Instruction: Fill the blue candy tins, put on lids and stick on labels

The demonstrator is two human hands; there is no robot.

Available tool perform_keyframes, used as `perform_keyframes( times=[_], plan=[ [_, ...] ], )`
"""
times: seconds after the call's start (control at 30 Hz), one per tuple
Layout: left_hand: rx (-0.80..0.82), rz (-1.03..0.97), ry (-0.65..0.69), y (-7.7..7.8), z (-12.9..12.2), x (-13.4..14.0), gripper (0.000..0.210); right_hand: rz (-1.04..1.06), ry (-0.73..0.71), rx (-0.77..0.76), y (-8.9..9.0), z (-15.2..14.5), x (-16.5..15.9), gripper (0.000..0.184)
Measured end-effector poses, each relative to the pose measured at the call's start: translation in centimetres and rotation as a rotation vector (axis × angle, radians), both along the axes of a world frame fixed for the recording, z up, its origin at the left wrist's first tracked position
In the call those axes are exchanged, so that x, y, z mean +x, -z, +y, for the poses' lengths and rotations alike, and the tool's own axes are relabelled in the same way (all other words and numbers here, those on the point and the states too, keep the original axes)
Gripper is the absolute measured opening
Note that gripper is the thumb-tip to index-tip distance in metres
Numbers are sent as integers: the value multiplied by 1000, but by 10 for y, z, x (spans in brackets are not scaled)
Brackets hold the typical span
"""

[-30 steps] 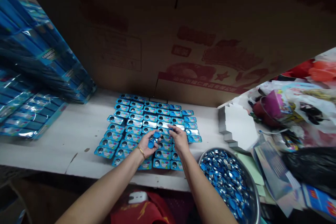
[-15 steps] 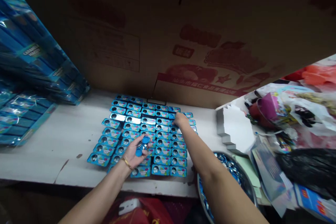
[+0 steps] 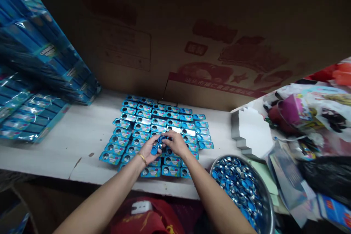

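My left hand (image 3: 147,151), with a gold-coloured bracelet at the wrist, is cupped around a few small round blue and silver caps (image 3: 154,150). Over that palm my right hand (image 3: 177,144) has its fingers closed at one of the blue caps; its fingertips are partly hidden. Beneath both hands, small blue printed boxes (image 3: 150,172) lie in rows on the white table, each with a round hole at one end. Blue caps fill the holes of boxes in the rightmost column (image 3: 202,131), while many others show dark or whitish holes.
A metal bowl (image 3: 270,204) full of loose blue and silver caps stands at right. Behind the rows rises a large cardboard box (image 3: 170,44). Wrapped blue packs (image 3: 52,55) are stacked at left. A white stepped carton (image 3: 253,131), bags and papers crowd the right side.
My right hand has moved from the upper right rows back to my left hand. More blue caps now show in the right-hand boxes. The view has shifted slightly, uncovering the bowl.
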State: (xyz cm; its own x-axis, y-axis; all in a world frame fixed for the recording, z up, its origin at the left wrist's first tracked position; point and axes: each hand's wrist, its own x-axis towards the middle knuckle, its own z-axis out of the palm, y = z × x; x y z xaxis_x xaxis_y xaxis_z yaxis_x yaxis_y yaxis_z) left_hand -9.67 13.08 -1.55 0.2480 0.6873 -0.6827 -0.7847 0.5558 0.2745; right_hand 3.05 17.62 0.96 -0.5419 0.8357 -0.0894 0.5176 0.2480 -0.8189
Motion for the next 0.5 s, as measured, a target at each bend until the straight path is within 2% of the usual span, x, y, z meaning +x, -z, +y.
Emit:
perform_keyframes(
  times=[0.1, 0.2, 0.23, 0.3, 0.4, 0.5],
  plan=[
    [3, -9, 1, 3, 1, 8, 17, 83, 126, 61, 2, -5, 8, 17],
    [-10, -27, 16, 2, 2, 10, 19, 129, 281, 0, 4, 3, 33, 18],
    [-10, -36, 24, 1, 2, 10, 20, 68, 334, -22, 5, 9, 44, 20],
    [4, -54, 30, -1, 1, 7, 20, -229, 395, -17, 6, 24, 64, 24],
    [23, -61, 21, -2, -2, 3, 20, -687, 359, 9, 9, 48, 79, 22],
    [24, -52, 8, -3, -6, -1, 20, -824, 324, -42, 15, 68, 73, 16]
  ],
)
